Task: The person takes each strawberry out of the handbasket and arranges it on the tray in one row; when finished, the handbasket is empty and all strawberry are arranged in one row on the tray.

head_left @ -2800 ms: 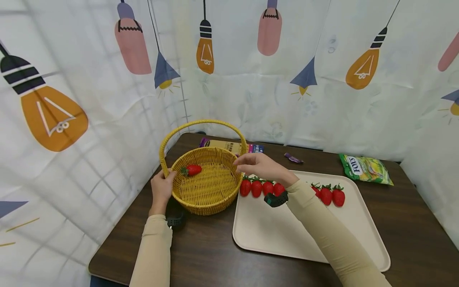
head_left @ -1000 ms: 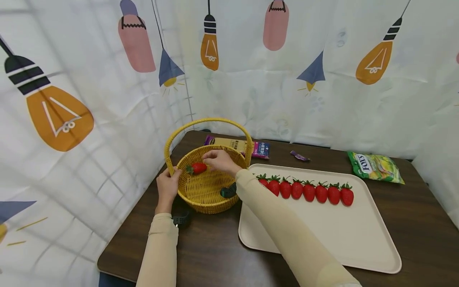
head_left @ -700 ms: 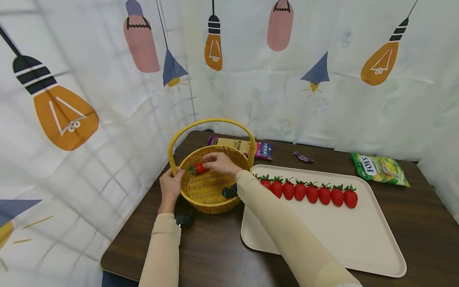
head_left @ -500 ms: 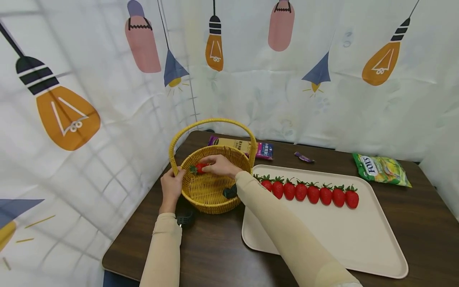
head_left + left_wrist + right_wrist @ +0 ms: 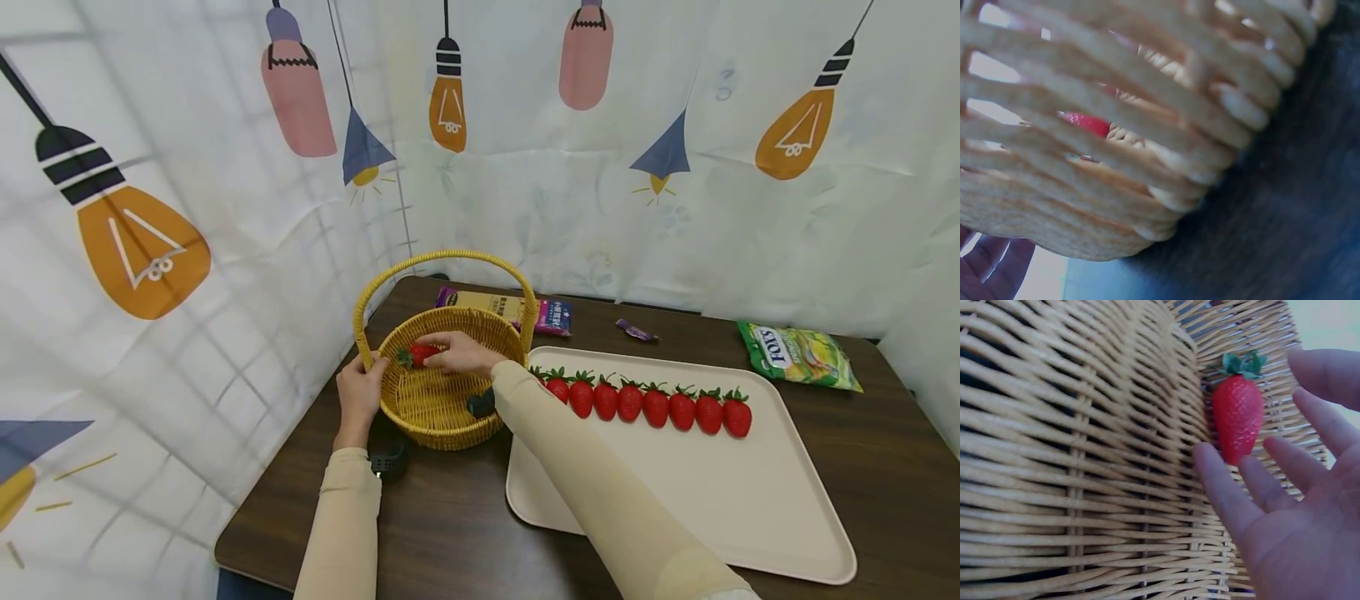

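A yellow woven basket (image 5: pixel 438 400) with a tall arched handle stands at the table's left. My left hand (image 5: pixel 358 396) grips its left rim at the foot of the handle; the left wrist view shows mostly the weave, with a few fingers (image 5: pixel 997 265) at the lower left. One red strawberry (image 5: pixel 1238 415) with green leaves lies inside, against the basket's wall. Reaching into the basket, my right hand (image 5: pixel 461 354) has its fingers beside the strawberry's tip. In the right wrist view those fingers are spread and loosely bent, not wrapped round the fruit.
Right of the basket, a cream tray (image 5: pixel 690 500) bears a row of several strawberries (image 5: pixel 656 406) along its back side. Behind are a purple-and-yellow packet (image 5: pixel 487 304), a small purple wrapped sweet (image 5: pixel 636 331) and a green Fox's bag (image 5: pixel 798 357). A patterned curtain (image 5: pixel 525 208) hangs behind the table.
My right hand has moved left from the basket's right rim and down to the strawberry inside. The left hand keeps its grip on the basket. The head view has shifted slightly.
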Available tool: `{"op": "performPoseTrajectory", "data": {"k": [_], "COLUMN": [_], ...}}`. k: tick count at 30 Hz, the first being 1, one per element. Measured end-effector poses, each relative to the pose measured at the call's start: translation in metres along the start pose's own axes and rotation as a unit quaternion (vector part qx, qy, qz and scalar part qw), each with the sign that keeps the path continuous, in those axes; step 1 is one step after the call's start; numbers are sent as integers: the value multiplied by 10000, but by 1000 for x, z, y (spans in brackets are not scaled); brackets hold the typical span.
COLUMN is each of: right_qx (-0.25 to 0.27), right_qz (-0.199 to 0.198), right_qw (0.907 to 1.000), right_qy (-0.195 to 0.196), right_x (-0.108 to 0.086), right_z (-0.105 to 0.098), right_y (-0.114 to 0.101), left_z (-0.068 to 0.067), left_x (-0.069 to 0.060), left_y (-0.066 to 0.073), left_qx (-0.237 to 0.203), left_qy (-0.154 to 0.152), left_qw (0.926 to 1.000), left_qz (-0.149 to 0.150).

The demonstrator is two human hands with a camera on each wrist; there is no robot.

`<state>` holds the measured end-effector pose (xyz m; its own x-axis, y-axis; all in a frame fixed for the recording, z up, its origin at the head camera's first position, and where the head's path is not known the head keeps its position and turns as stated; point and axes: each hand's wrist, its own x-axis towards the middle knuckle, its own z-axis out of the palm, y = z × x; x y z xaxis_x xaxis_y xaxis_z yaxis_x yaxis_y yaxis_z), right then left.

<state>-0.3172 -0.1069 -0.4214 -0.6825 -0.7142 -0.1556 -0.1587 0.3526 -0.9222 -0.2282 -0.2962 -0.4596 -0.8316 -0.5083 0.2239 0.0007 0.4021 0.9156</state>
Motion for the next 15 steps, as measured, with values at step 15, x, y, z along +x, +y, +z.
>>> {"op": "performPoseTrajectory", "data": {"k": [15], "right_qx": [-210], "right_qz": [54], "right_qw": [9980], "right_qy": [-587], "right_x": [8], "right_z": [11], "right_y": [-2], "left_z": [0], "left_x": [2], "left_y": [-4], "left_qx": [-66], "left_qy": [61], "left_qw": [9998], "left_qz": [181]}}
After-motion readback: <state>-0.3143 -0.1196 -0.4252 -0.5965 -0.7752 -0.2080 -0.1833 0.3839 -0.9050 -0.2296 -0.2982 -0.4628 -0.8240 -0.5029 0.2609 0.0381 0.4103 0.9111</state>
